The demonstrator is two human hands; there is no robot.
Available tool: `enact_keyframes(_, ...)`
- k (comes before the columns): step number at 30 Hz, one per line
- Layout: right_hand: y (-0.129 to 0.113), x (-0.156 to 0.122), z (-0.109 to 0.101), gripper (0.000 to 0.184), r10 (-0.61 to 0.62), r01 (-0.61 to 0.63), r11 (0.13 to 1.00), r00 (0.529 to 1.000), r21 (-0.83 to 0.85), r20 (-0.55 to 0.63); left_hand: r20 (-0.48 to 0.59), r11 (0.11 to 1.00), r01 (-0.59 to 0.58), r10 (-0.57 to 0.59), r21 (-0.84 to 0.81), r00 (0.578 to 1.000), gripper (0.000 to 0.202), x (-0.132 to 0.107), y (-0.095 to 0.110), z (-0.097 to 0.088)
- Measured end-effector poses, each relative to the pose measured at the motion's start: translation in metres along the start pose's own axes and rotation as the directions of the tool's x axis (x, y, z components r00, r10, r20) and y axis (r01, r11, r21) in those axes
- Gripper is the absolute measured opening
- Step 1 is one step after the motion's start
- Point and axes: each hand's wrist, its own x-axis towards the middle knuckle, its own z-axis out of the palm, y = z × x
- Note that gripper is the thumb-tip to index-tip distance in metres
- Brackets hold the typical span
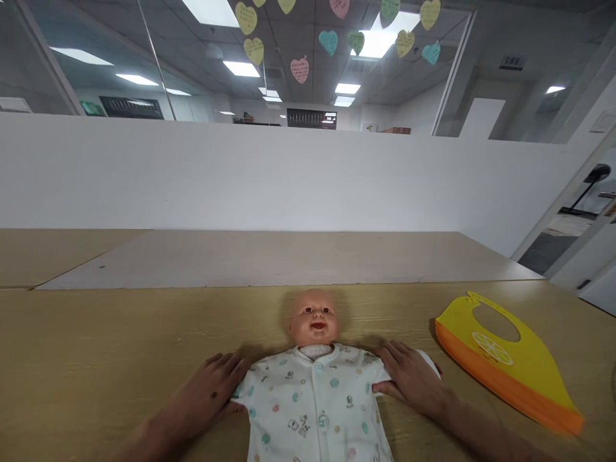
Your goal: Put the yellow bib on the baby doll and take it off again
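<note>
A baby doll [312, 317] in a printed white onesie [312, 401] lies on its back on the wooden table [96, 333]. The left hand [212, 385] rests open and flat against one side of the onesie, the right hand [409, 378] open against the other — neither gripping. Just beyond the right hand lies a yellow-and-orange silicone bib [500, 359].
</note>
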Motion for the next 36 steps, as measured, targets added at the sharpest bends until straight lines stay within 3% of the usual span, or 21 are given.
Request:
enact_keyframes(11,0.010,0.018,0.002,0.052,0.003,-0.008,0.996,0.999,-0.086,-0.054,0.100,0.996,0.081,-0.078,-0.034,0.992,0.055,0.019,-0.018,0.008)
enact_keyframes(25,0.038,0.070,0.016,0.060,0.159,-0.150,0.987,0.969,-0.063,0.187,0.209,0.988,0.151,-0.140,-0.036,0.968,0.068,0.063,-0.060,0.030)
enact_keyframes(28,0.044,0.079,0.020,0.061,0.182,-0.174,0.983,0.962,-0.060,0.201,0.284,0.982,0.186,-0.185,0.024,0.941,0.061,0.077,-0.066,0.026)
enact_keyframes(33,0.058,0.096,0.030,0.059,0.210,-0.195,0.976,0.961,-0.098,0.180,0.428,0.956,0.261,-0.294,0.135,0.854,0.058,0.106,-0.070,0.015)
enact_keyframes(36,0.068,0.107,0.037,0.059,0.212,-0.191,0.973,0.962,-0.127,0.174,0.446,0.939,0.304,-0.344,0.161,0.826,0.063,0.119,-0.074,0.017)
